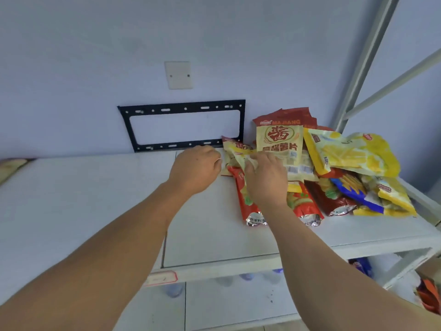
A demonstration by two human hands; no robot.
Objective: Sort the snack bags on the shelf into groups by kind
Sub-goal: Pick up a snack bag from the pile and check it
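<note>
Head view, shelf (95, 199): snack bags heaped at far right
Left hand (195, 168): curled at a cream bag (235, 152); grip unclear
Right hand (267, 180): pinches that bag, covering red bags (245, 201)
Wall: black bracket (181, 125); blank plate (178, 74)

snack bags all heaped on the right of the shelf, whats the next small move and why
Probably lift the small yellow and red snack bag that both hands meet on and set it left on the bare white shelf, starting a group.

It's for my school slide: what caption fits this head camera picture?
Two hands, left hand and right hand, reach into a snack bag pile on a white shelf.
</note>
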